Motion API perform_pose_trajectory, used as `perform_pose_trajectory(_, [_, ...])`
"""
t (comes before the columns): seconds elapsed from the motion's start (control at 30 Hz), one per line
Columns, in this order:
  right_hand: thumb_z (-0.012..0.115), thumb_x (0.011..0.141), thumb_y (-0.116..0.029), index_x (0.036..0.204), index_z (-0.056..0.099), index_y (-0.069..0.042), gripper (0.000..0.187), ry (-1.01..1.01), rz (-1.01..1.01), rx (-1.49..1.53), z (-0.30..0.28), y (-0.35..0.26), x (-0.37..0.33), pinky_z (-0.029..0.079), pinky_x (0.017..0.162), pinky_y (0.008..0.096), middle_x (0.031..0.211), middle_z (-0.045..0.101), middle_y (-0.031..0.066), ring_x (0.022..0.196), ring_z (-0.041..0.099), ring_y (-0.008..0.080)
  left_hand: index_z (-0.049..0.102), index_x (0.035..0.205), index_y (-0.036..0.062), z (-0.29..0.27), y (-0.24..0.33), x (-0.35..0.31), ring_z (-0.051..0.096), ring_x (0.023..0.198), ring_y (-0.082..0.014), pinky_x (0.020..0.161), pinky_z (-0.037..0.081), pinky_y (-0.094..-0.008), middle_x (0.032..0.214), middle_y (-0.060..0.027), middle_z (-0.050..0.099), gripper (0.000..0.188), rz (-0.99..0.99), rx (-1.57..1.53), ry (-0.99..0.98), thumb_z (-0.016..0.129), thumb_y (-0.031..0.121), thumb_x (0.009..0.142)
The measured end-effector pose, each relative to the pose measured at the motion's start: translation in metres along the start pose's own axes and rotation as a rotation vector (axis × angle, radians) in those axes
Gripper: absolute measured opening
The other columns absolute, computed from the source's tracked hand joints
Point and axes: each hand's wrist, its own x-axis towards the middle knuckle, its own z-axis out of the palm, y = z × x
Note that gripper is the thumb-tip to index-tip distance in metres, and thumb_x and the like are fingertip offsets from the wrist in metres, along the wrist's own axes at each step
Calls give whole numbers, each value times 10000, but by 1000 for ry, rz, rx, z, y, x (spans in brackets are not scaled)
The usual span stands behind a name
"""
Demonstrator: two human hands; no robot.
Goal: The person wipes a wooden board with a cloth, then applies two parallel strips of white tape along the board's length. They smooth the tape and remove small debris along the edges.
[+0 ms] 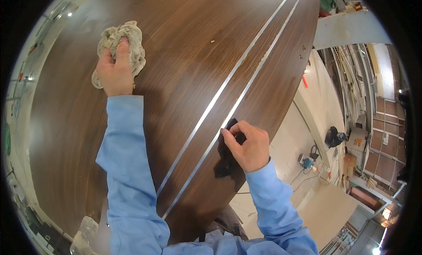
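A large dark wood-grain panel (184,70) lies before me, with two thin silvery strips (223,88) running lengthwise along it. At the left, my left hand (116,70) is closed on a crumpled cream rag (137,50) pressed to the panel. My right hand (249,145) is beside the right-hand strip, its thumb and fingers pinched together on a limp black cloth (226,163). Part of the cloth is hidden behind the hand. Small tan crumbs dot the strips, and a fleck (212,41) rests on the wood.
To the right, below the panel's curved-looking edge, a corded blue power tool (306,161) sits on a pale surface. A black bag (335,137) stands farther right. Clear crumpled plastic (85,235) is at the lower left. A pale beam (351,29) adjoins the panel's far right.
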Motion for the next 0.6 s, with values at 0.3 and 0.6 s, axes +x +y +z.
perform_pose_trajectory(0.3, [733, 861, -93, 766, 650, 22, 171, -136, 155, -1, -1, -16, 19, 452, 535, 299, 611, 600, 119, 516, 510, 148, 688, 1173, -35, 0, 15, -3, 659, 919, -97, 811, 523, -253, 1053, -53, 729, 301, -94, 75, -27, 664, 198, 985])
perform_pose_trajectory(0.6, [720, 842, -70, 763, 619, 3, 147, -83, 74, -145, 7, -19, 20, 460, 524, 310, 611, 594, 126, 505, 574, 199, 704, 1164, -22, 0, 17, -1, 661, 900, -86, 799, 517, -240, 1031, -39, 736, 305, -83, 64, -45, 672, 211, 971])
